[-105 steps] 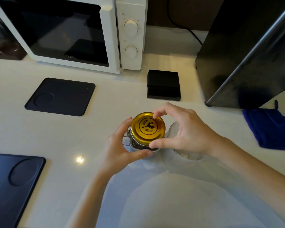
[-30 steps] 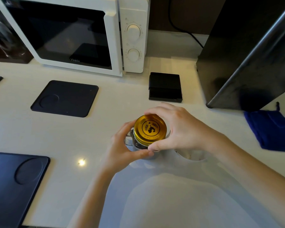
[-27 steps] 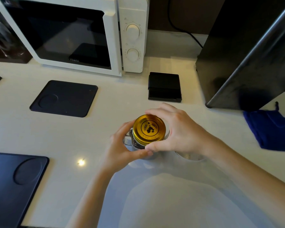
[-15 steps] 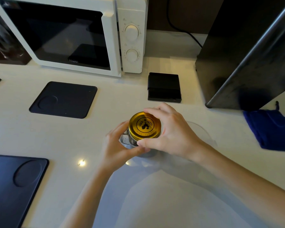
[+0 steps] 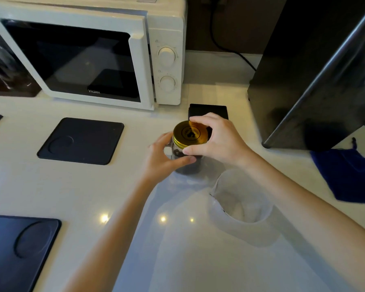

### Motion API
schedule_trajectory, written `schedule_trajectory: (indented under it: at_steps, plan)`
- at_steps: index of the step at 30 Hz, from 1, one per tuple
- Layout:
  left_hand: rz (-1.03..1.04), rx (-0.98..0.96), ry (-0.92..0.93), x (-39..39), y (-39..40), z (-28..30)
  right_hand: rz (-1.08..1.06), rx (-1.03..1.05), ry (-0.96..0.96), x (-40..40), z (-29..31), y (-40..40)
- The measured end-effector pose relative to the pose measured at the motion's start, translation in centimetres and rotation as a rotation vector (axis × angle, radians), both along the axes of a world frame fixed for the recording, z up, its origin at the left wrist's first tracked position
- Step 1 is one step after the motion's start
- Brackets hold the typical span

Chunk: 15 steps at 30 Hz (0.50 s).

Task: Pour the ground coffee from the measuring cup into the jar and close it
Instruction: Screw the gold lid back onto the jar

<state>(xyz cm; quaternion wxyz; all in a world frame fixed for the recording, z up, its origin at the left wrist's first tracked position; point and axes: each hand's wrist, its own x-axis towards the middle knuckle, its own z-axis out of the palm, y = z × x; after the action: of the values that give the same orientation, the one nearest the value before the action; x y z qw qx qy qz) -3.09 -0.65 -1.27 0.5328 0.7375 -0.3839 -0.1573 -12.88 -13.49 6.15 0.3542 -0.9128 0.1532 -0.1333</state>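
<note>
A small glass jar [image 5: 187, 167] with dark ground coffee inside stands on the pale counter, a gold lid [image 5: 189, 133] sitting on its mouth. My left hand [image 5: 161, 160] wraps the jar's glass body from the left. From the right, my right hand [image 5: 217, 139] grips the lid's rim with thumb and fingers. A clear plastic measuring cup [image 5: 240, 204] stands upright and apart, near and to the right of the jar, under my right forearm; it looks empty.
A white microwave [image 5: 89, 51] fills the back left. Behind the jar sits a small black box [image 5: 208, 111]. A tall black appliance [image 5: 316, 70] stands at right, a blue cloth [image 5: 350, 175] beside it. Black mats lie at left [image 5: 81, 141] and near left [image 5: 17, 249].
Both hands have stayed on the jar and lid, the right hand shifting around the lid's rim. The view has shifted, so the measuring cup now shows in full at the near right.
</note>
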Motion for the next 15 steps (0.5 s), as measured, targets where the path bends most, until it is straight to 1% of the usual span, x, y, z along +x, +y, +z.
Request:
schedule_trajectory:
  at_steps: [6, 15]
  plan:
    - [-0.028, 0.015, -0.046, 2.0, -2.5, -0.1, -0.036, 0.019, -0.012, 1.6, -0.2, -2.3]
    - [0.0, 0.023, -0.09, 2.0, -3.4, 0.1, -0.018, 0.052, -0.001, 2.1, -0.3, -3.5]
